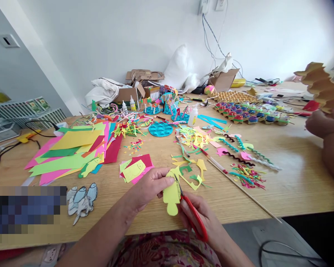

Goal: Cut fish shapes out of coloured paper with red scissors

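Between thumb and fingers, my left hand [153, 185] pinches a piece of yellow-green paper [172, 200] with a drawn outline, partly cut into a rounded shape at its lower end. My right hand [196, 211] grips red-handled scissors [198, 222], whose blades lie against the paper's right edge. Just beyond are curved yellow and green paper offcuts [195, 178]. Left of my hands rests a small stack of coloured papers, topped by a yellow piece with a fish drawing [134, 170]. A cut-out yellow-green fish [90, 167] lies farther left.
Coloured paper sheets [72, 148] pile up at left, near grey-blue fish cut-outs [82, 200]. A wooden stick [245, 191] and pipe cleaners [239, 158] lie right. Behind stand a glue bottle [193, 116] and painted egg-carton pieces [250, 113]. Another person's hand [327, 126] holds cardboard at right.
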{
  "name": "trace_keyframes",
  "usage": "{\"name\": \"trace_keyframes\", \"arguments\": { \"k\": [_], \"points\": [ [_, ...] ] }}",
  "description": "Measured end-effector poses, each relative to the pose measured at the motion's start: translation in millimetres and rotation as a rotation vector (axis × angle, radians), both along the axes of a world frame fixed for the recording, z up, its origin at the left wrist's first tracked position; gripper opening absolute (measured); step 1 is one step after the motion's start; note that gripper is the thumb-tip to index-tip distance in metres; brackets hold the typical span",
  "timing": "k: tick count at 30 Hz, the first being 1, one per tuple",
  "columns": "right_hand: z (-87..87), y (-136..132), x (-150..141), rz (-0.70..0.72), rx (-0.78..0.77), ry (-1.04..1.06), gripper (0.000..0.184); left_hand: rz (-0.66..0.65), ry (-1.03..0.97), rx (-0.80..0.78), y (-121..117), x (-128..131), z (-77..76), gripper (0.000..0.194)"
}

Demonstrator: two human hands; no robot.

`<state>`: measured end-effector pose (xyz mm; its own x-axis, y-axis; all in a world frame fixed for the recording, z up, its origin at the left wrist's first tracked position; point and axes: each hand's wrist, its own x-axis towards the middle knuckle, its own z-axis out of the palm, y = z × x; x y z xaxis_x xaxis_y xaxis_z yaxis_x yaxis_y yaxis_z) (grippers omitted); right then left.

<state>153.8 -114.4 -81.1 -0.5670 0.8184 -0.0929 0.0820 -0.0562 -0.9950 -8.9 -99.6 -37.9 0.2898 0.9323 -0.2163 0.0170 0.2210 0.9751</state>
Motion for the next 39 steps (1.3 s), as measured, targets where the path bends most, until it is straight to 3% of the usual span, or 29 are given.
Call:
{"name": "trace_keyframes", "arguments": {
  "k": [17,25,39],
  "points": [
    [-8.3,0.7,5.9,0.014,0.023,-0.01,0.05,-0.077,0.104,-0.017,2.8,-5.1,6.2,0.019],
    [-5.1,1.2,4.8,0.017,-0.003,0.002,0.05,-0.049,0.126,0.078,2.7,-4.2,0.8,0.023],
    [-4.2,1.2,4.1,-0.014,0.167,-0.138,0.053,-0.071,0.084,-0.013,2.2,-4.2,6.4,0.02]
  ]
}}
